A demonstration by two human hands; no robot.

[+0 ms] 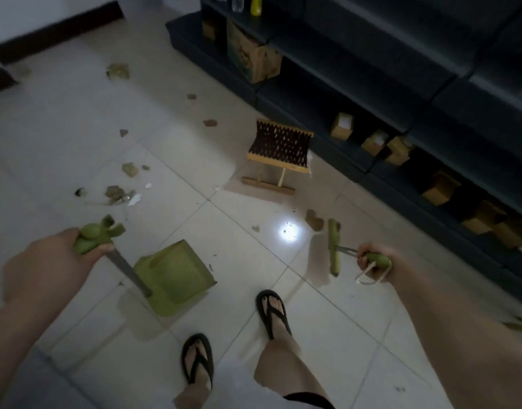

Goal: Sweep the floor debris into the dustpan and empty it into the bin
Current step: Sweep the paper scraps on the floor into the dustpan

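At the far left, the left hand [47,261] is curled firmly round the green top of the dustpan handle [91,237]. The dustpan [174,276] rests on the tiled floor [62,119] just ahead of the sandalled feet and looks empty. The debris [115,193] lies beyond the pan, mostly to its left, as brown scraps strewn well apart toward the far wall. Further right stands a small woven stool [278,152], then a lone brown scrap [314,219] just beside the broom head [334,246]. The right hand [374,258] grips the green end of the broom's handle, a pale loop dangling beneath it. With the pieces so spread out, a hard stroke would likely flick the light ones past the pan or under the dark shelving [401,98] at the right. The broom may also knock the stool, and the pan could skid if it is not held down. No bin is in view.
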